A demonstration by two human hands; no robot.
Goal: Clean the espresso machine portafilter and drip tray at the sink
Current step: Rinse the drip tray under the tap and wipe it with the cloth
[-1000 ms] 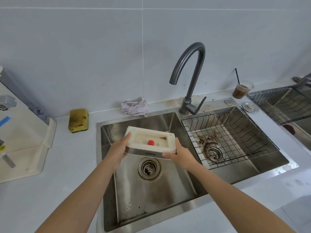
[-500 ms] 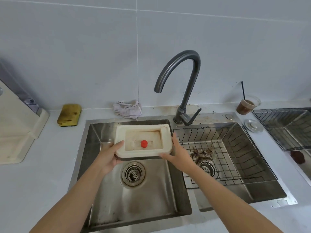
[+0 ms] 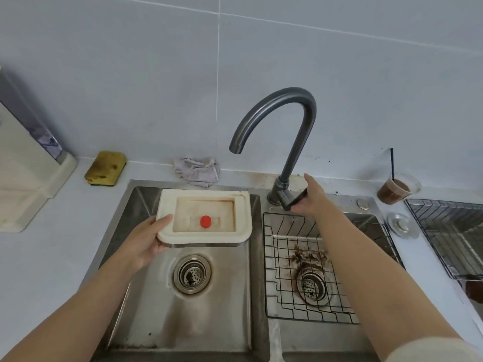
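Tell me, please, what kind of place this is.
Probably a kitchen or coffee-bar wash area: a steel double sink with a tall faucet, a stained drip tray held over it, and a coffee cup with a straw on the counter.

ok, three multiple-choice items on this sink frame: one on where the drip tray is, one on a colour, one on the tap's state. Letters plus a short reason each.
1. Where is the drip tray?
A. On the counter
B. Held over the left basin
C. Lying in the right basin

2. What colour is the float in the tray?
A. Red
B. Blue
C. Green

3. What is the state of the faucet?
A. Water is streaming out
B. No water, nobody touching it
C. No water showing, a hand on its lever

Answers: 1 B, the left hand grips its edge above that basin. 2 A, the round button in the tray's recess is red. 3 C, nothing falls from the faucet and the right hand holds the lever.
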